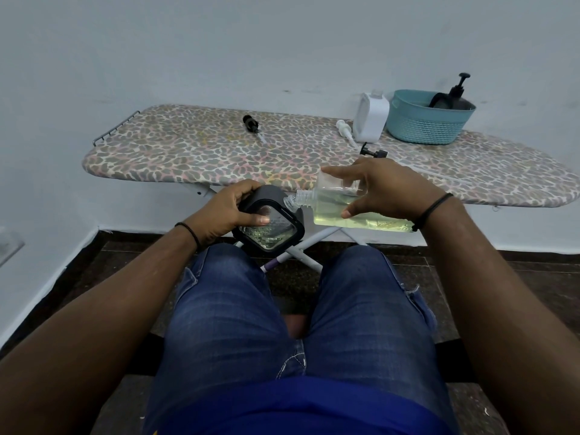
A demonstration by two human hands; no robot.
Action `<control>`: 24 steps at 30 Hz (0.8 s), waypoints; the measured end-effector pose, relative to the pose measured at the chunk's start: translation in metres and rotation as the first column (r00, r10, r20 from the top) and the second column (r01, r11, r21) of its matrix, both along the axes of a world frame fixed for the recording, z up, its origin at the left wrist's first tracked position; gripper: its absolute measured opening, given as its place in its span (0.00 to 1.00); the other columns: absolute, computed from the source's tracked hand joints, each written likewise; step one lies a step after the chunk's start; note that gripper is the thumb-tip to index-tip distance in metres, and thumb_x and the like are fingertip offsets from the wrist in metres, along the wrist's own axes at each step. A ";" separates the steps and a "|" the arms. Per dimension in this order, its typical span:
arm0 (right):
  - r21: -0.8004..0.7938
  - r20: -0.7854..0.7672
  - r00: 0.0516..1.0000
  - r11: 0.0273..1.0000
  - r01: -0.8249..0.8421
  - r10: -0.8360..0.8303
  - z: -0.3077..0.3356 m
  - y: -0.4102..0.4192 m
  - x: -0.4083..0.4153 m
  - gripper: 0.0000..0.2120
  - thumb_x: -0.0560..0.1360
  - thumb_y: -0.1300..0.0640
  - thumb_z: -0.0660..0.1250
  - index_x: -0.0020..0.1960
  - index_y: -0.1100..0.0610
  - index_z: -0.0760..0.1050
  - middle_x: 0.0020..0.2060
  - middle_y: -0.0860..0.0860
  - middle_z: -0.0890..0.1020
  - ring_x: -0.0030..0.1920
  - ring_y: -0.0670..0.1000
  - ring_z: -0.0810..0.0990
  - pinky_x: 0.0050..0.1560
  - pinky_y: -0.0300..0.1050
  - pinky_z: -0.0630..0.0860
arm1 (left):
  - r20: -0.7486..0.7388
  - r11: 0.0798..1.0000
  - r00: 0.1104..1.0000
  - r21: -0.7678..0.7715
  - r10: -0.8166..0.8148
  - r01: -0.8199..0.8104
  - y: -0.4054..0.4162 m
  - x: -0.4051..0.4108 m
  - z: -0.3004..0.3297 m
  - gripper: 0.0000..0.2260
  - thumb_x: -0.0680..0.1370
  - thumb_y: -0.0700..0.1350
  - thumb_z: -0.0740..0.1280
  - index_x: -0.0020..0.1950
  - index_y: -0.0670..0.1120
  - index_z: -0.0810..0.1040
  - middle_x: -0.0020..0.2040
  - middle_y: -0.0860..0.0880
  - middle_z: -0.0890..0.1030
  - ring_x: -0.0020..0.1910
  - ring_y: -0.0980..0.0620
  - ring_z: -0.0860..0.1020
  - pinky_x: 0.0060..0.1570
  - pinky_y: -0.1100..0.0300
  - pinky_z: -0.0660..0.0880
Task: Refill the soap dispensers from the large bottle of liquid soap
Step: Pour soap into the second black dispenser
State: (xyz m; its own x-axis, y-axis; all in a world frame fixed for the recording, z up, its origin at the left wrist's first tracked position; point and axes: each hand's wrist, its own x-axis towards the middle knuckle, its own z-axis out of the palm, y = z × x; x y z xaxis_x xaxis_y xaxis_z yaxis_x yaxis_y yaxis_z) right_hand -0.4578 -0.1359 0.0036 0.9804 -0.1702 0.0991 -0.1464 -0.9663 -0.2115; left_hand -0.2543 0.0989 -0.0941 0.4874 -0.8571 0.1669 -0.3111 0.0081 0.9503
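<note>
While the clear soap bottle [354,211] is gripped sideways by the right hand [386,189] and the black dispenser [276,221] by the left hand [226,211] above the knees, spout should be kept touching the opening, tilt raised slowly.

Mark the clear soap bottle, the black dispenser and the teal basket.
clear soap bottle [361,219], head view, on its liquid-filled side.
black dispenser [273,194], head view, on its dark upper wall.
teal basket [420,128], head view, on its front wall.

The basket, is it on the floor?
No, the basket sits on the ironing board, beside the white bottle.
</note>
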 end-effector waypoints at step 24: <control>0.009 -0.001 1.000 1.000 -0.004 0.004 -0.002 -0.003 0.001 0.41 0.66 0.48 0.80 0.74 0.36 0.65 0.49 0.43 0.77 0.46 0.45 0.71 0.44 0.46 0.72 | 0.001 1.000 1.000 0.009 0.001 -0.001 0.000 0.000 0.000 0.21 0.70 0.37 0.78 0.60 0.48 0.78 0.50 0.55 0.85 0.53 0.55 0.83 0.53 0.64 0.77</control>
State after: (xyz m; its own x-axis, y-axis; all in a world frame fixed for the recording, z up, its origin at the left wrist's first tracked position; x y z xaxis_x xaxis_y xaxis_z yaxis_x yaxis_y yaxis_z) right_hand -0.4564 -0.1394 0.0020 0.9812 -0.1671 0.0969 -0.1426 -0.9650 -0.2199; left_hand -0.2548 0.0985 -0.0940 0.4886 -0.8578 0.1597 -0.3118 -0.0006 0.9502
